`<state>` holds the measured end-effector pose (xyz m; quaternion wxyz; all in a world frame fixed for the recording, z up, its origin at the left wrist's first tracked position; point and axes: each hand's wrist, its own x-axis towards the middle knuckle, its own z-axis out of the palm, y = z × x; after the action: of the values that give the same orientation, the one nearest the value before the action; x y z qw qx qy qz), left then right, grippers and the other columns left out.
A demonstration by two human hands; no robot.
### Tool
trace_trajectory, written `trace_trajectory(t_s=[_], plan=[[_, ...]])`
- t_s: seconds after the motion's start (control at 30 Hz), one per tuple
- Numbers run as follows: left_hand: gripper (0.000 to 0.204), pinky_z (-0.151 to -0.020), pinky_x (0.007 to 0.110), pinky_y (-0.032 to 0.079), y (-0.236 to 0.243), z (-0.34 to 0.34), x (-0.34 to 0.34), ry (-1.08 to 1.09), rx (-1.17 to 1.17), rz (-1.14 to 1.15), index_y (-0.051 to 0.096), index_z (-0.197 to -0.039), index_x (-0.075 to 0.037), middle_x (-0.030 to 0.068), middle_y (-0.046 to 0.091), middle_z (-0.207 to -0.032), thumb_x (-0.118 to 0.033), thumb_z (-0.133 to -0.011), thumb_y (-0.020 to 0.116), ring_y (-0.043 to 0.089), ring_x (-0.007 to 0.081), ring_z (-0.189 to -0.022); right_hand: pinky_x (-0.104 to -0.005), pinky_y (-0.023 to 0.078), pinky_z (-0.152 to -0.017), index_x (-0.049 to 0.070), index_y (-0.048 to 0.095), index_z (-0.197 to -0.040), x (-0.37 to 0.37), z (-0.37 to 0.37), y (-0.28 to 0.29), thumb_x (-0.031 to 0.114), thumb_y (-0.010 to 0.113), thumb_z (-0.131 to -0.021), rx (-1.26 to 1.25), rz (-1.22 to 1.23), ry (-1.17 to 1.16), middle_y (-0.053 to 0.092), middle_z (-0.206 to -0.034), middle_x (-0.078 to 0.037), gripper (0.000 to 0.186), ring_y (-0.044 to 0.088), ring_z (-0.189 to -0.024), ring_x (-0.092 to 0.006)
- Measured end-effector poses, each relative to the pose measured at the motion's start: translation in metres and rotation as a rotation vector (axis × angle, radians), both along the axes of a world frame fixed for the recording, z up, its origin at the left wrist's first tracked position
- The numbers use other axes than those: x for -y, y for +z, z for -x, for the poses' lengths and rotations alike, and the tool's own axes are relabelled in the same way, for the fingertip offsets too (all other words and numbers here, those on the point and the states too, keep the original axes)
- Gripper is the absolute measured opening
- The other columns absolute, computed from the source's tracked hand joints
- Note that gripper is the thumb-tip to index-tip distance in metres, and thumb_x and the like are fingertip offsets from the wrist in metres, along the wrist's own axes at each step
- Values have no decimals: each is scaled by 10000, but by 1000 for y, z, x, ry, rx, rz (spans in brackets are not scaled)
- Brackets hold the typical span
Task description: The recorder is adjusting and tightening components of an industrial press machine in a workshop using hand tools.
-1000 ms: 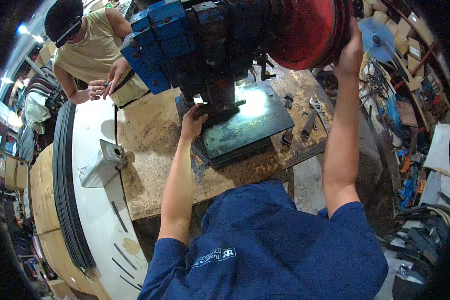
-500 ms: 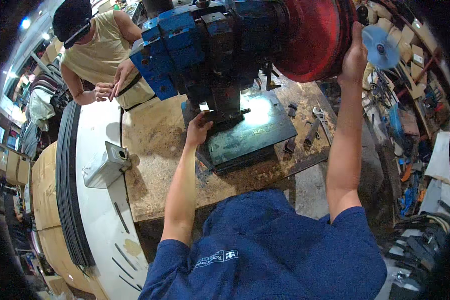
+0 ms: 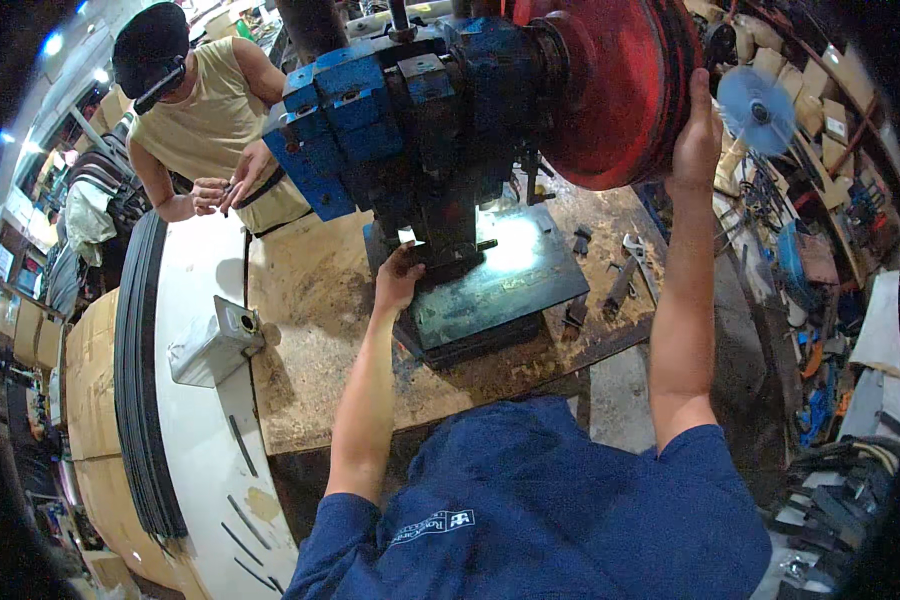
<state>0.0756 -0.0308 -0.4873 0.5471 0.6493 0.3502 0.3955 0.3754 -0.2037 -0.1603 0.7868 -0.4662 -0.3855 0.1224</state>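
Note:
A blue press machine (image 3: 355, 110) with a dark ram stands over the bench, with a large red flywheel (image 3: 605, 95) on its right side. My right hand (image 3: 697, 145) is wrapped against the flywheel's outer rim, fingers pointing up. Under the ram lies a flat dark metal plate (image 3: 505, 305), brightly lit in one spot. My left hand (image 3: 397, 282) reaches to the plate's left edge, fingers curled at the dark tooling (image 3: 452, 260) beneath the ram. What its fingertips pinch is too dark to make out.
Adjustable wrench (image 3: 642, 265) and dark metal pieces (image 3: 618, 292) lie right of the plate on the wooden bench (image 3: 315, 345). A metal box-shaped part (image 3: 215, 345) and thin dark strips rest on the white surface left. A co-worker (image 3: 210, 110) stands far left; a blue fan (image 3: 757, 110) is at right.
The whole view has shifted, so the machine and bench sit slightly lower. Both my hands keep their places at the flywheel and under the ram. The co-worker's hands have moved slightly.

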Motion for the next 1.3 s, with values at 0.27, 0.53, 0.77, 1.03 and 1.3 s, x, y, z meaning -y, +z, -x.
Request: trace_trajectory(t_s=[0.27, 0.53, 0.77, 1.03, 1.3], plan=[[434, -800, 251, 450, 17, 3, 6, -6, -95, -45, 492, -1280, -15, 38, 623, -1020, 19, -857, 582, 561, 109, -896, -341, 432, -928, -53, 475, -1262, -3, -7, -6, 455, 459, -945, 37, 27, -47, 572, -1200, -119, 599, 575, -1050, -211], [435, -734, 235, 454, -1, 5, -1, -68, 174, 27, 491, -1285, -18, 21, 617, -921, 10, -861, 586, 552, 83, -815, -349, 410, -939, -51, 494, -1225, -1, -11, -31, 438, 429, -962, -2, -34, -28, 572, -1186, -120, 559, 553, -1065, -205], [493, -739, 248, 461, 6, 1, 1, -1, -98, 23, 468, -1298, -5, 48, 637, -949, -5, -830, 623, 575, 99, -817, -319, 416, -913, -56, 543, -1157, -4, -10, -32, 412, 417, -973, 91, -141, -13, 580, -1159, -110, 519, 558, -1021, -190], [499, -835, 342, 486, 107, 51, 40, -121, -562, -108, 503, -1239, 24, 154, 651, -1068, -138, -807, 695, 616, 228, -995, -312, 378, -969, -64, 502, -1233, -2, -34, -11, 440, 419, -966, 275, 29, -29, 560, -1206, -117, 576, 529, -1100, -183], [265, -735, 281, 499, 432, 54, 36, 153, 8, -788, 590, -1048, 16, 90, 645, -914, -101, -821, 662, 624, 154, -851, -283, 446, -825, 6, 613, -1093, -42, -24, 161, 419, 506, -926, 1233, -162, -328, 641, -981, -76, 458, 602, -928, -161]])
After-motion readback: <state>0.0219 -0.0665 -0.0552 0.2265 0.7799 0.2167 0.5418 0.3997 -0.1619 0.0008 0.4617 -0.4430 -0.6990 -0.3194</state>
